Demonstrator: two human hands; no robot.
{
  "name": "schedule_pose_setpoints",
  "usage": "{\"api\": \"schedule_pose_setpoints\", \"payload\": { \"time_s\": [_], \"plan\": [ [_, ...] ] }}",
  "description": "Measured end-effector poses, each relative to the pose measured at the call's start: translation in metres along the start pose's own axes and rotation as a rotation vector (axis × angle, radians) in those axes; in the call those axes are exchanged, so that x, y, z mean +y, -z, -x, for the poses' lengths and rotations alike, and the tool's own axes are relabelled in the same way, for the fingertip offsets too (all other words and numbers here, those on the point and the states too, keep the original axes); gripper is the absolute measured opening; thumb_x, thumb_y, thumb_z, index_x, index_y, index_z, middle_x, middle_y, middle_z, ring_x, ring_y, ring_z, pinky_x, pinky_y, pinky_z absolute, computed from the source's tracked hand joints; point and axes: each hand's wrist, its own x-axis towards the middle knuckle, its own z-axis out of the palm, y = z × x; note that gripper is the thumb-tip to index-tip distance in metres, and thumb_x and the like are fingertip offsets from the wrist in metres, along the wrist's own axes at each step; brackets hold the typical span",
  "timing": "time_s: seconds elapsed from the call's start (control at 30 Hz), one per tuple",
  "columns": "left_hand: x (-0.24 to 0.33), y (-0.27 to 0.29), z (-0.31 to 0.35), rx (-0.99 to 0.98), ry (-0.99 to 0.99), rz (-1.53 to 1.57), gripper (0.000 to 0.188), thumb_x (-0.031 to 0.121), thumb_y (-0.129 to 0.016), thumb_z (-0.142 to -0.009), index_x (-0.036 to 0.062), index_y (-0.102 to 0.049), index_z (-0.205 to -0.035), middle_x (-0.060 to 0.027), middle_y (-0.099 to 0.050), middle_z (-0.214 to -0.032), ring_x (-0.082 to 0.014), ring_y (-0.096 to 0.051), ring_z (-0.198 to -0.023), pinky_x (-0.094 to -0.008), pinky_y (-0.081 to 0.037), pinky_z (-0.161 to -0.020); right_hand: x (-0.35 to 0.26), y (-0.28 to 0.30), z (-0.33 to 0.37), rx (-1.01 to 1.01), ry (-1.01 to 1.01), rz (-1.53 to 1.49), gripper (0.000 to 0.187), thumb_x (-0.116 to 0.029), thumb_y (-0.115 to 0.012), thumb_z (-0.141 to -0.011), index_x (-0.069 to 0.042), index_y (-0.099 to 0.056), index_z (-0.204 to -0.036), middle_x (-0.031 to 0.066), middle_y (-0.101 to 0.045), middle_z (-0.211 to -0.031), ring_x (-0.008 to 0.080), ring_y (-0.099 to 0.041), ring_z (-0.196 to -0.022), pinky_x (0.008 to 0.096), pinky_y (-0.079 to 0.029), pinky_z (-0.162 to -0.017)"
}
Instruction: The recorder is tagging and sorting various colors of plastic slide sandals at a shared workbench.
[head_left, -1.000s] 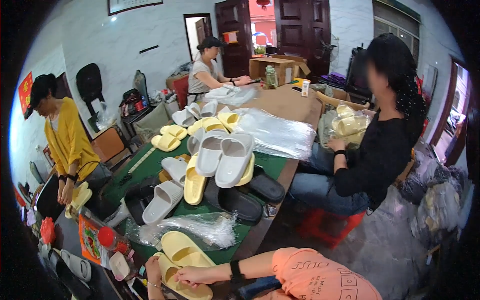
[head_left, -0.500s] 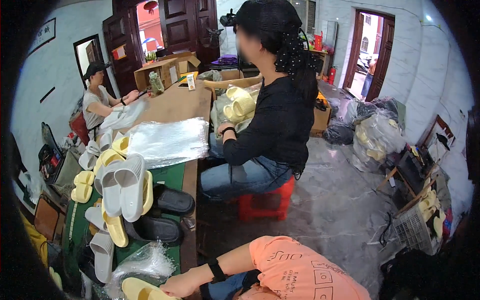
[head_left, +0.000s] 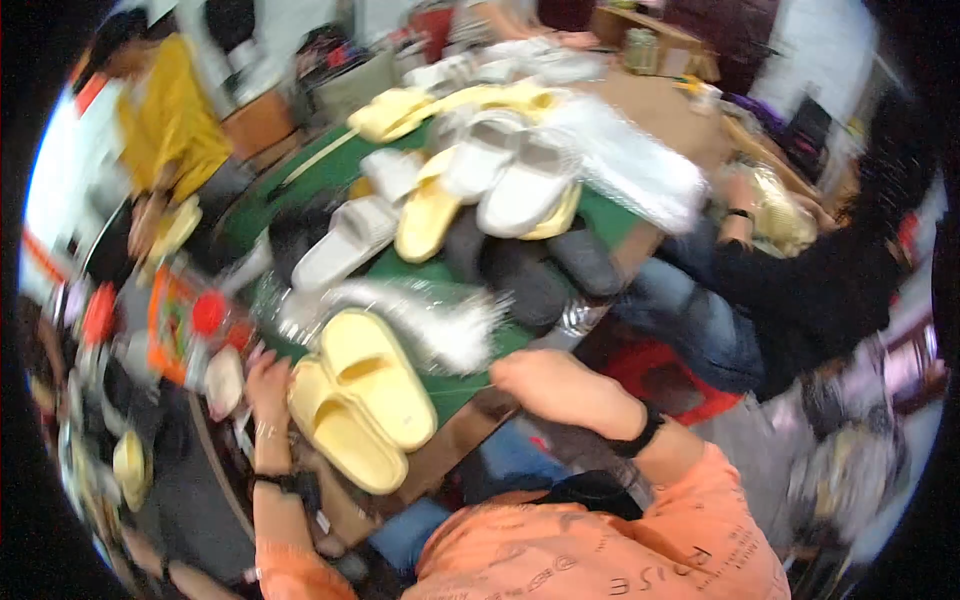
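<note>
"Resting where, those yellow slippers (head_left: 393, 388)?"

"Side by side at the near edge of the green-topped table (head_left: 455, 397), between my two hands, straps away from me and heels toward my body."

"And your left hand (head_left: 268, 388)?"

"Half open, fingers loosely bent, right beside the pair's left side. I can't tell whether it touches them."

"Your right hand (head_left: 545, 385)?"

"Apart from the pair, to their right, fingers curled in. It's blurred, so I can't tell whether I have hold of anything."

"What's just beyond?"

"Clear plastic bags (head_left: 425, 315), then black slippers (head_left: 525, 285) and grey slippers (head_left: 530, 185)."
</note>
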Motion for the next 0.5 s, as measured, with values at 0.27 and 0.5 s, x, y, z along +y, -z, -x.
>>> {"api": "schedule_pose_setpoints", "payload": {
  "time_s": [0.27, 0.5],
  "plan": [
    [0.016, -0.036, 0.007, -0.032, -0.399, -0.455, 0.016, 0.000, -0.040, -0.082, -0.0020, -0.055, -0.087, -0.0039, -0.055, -0.079, -0.0124, -0.048, -0.071, -0.0251, -0.040, -0.064, -0.049, -0.069, -0.077, 0.050, 0.373, -0.029, 0.009, -0.011, -0.053, -0.061, -0.004, -0.058, -0.062, 0.0142, -0.055, -0.063, 0.0308, -0.057, -0.062, 0.0395, -0.047, -0.056],
    [-0.006, -0.070, 0.027, -0.126, -0.641, -0.717, 0.017, 0.008, -0.046, -0.081, -0.0022, -0.058, -0.089, -0.0173, -0.057, -0.082, -0.0315, -0.054, -0.078, -0.0350, -0.042, -0.070, -0.068, -0.134, -0.116, 0.048, 0.268, -0.194, 0.012, -0.010, -0.052, -0.069, 0.001, -0.057, -0.072, 0.0213, -0.056, -0.071, 0.0349, -0.056, -0.068, 0.0403, -0.046, -0.060]
  ]
}}
